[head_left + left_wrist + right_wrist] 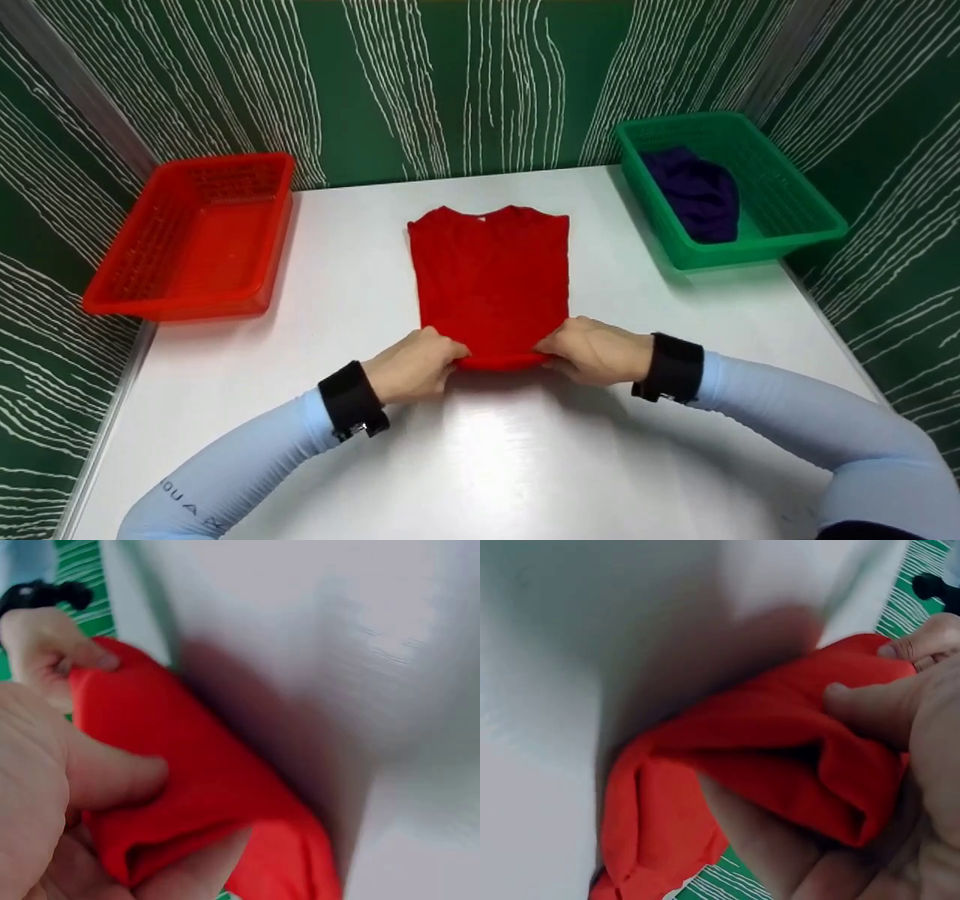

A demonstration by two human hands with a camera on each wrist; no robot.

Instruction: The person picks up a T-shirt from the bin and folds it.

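Observation:
A red shirt (491, 277) lies on the white table with its neckline away from me and its sides squared in. My left hand (420, 364) pinches the near left corner, thumb on top and fingers beneath. At the near right corner my right hand (596, 351) holds the cloth the same way. Between the hands the near edge is raised a little and bulges toward me. Folded layers of the shirt (172, 735) show in the left wrist view; in the right wrist view the red cloth (772, 720) gapes open between thumb and fingers.
A red plastic basket (274, 262) stands at the back left. At the back right is a green basket (757, 251) with a crumpled purple cloth (694, 195) inside. Green walls with white wavy lines (495, 90) border the white table (480, 465).

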